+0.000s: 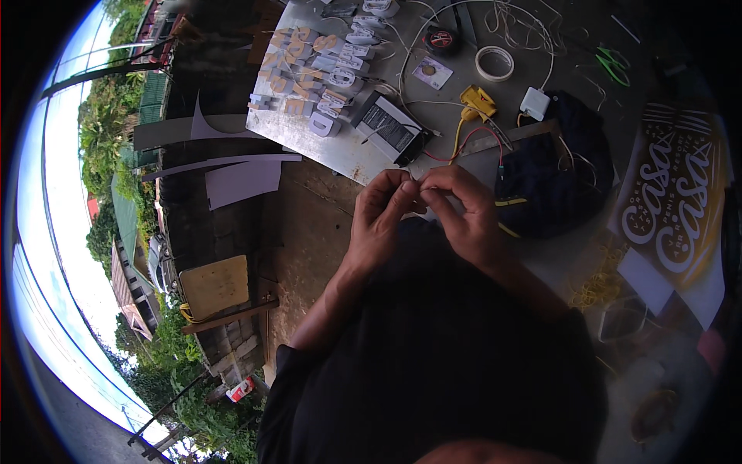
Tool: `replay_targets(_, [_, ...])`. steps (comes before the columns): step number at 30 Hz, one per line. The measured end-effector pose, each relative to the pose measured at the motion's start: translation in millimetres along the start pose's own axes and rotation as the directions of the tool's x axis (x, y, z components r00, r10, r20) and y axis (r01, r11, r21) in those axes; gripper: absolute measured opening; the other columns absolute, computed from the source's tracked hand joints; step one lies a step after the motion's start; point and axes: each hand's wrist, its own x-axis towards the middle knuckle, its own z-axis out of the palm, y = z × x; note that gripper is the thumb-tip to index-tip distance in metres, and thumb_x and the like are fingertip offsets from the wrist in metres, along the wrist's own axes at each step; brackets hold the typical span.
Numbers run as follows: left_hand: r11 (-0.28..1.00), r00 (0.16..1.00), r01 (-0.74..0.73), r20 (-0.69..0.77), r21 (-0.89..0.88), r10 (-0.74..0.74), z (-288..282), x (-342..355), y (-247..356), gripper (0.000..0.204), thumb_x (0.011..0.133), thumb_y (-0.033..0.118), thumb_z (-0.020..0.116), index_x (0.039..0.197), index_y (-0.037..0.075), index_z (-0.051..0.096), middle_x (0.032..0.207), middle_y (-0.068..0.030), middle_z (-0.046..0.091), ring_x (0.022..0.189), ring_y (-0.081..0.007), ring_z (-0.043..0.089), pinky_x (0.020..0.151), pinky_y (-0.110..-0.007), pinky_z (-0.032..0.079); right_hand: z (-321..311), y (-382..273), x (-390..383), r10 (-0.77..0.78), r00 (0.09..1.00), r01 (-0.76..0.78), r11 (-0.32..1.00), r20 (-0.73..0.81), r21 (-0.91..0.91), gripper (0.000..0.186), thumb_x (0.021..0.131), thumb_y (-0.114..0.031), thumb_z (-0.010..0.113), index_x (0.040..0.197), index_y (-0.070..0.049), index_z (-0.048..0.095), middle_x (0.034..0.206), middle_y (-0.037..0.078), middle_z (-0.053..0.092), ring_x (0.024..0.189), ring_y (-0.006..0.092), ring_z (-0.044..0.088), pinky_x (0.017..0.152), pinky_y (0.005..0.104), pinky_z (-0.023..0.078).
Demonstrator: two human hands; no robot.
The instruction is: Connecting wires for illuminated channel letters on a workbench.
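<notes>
My left hand [381, 213] and my right hand [464, 209] meet above the front edge of the metal table [328, 155], fingertips pinched together. Whatever they hold is too small and hidden to make out. Just beyond them lies a black-and-silver power supply box [388, 127]. Red and yellow wires [468, 139] run near it to a yellow tool [478, 104]. A white adapter [535, 104] rests beside a dark cloth bundle [560, 185] to the right of my hands.
Several letter cutouts [323, 124], a tape roll [494, 63], a black tape measure [442, 41] and green scissors [612, 65] lie on the table. Stencilled sheets [665, 201] are at the right. Offcut sheets [243, 185] jut at the left, above a dirt floor [305, 224].
</notes>
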Motion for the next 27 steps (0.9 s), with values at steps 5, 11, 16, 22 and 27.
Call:
replay_targets(5, [0.96,0.995,0.093,0.042,-0.262,-0.085,-0.3,-1.2,-1.1,0.022,0.107,0.021,0.056,0.117,0.001,0.061,0.103,-0.0053,0.064,0.096,-0.0127,0.062,0.087,-0.029,0.05,1.4,-2.5,3.9,-0.074,0.996,0.075,0.997,0.053,-0.019,0.004,0.098,-0.002,0.064,0.099,-0.002,0.06,0.088,0.009,0.062,0.079,0.0196,0.063,0.074,0.0324,0.051])
replay_targets(11, [0.875,0.983,0.177,0.028,-0.451,-0.184,-1.6,-2.2,0.3,0.019,0.107,0.019,0.058,0.115,0.002,0.061,0.103,-0.0042,0.066,0.091,-0.0112,0.065,0.084,-0.03,0.055,2.0,-0.8,7.4,-0.086,0.993,0.088,0.996,0.086,-0.018,0.004,0.098,-0.002,0.064,0.098,-0.002,0.06,0.089,0.009,0.062,0.082,0.0194,0.063,0.075,0.0327,0.051])
replay_targets(16, [0.975,0.987,0.158,0.04,-0.155,-0.153,-8.5,0.3,2.0,0.021,0.105,0.021,0.061,0.111,0.001,0.064,0.091,-0.0033,0.069,0.083,-0.0103,0.065,0.079,-0.026,0.054,8.3,10.5,-2.2,0.078,0.997,-0.079,0.984,0.011,0.161,0.003,0.099,-0.004,0.064,0.1,-0.002,0.062,0.092,0.005,0.065,0.084,0.0127,0.063,0.076,0.0288,0.051])
replay_targets(22, [0.982,0.994,-0.059,-0.075,0.181,0.073,7.4,-1.0,3.9,0.02,0.103,0.019,0.066,0.104,-0.001,0.069,0.09,-0.0032,0.071,0.085,-0.0078,0.063,0.076,-0.024,0.051,10.4,13.1,-5.0,0.347,0.936,-0.292,0.859,-0.06,0.42,0.006,0.099,-0.004,0.064,0.104,-0.002,0.066,0.093,0.001,0.066,0.084,0.0077,0.063,0.077,0.0241,0.05])
replay_targets(27, [0.941,0.995,0.039,-0.1,0.336,-0.006,1.5,0.2,2.9,0.023,0.101,0.02,0.068,0.103,-0.003,0.069,0.088,-0.0017,0.069,0.083,-0.0057,0.06,0.074,-0.024,0.049,13.2,20.6,-7.6,0.467,0.878,-0.373,0.806,-0.107,0.46,0.011,0.1,-0.008,0.065,0.108,-0.002,0.067,0.092,0.002,0.067,0.082,0.0084,0.063,0.076,0.0248,0.05])
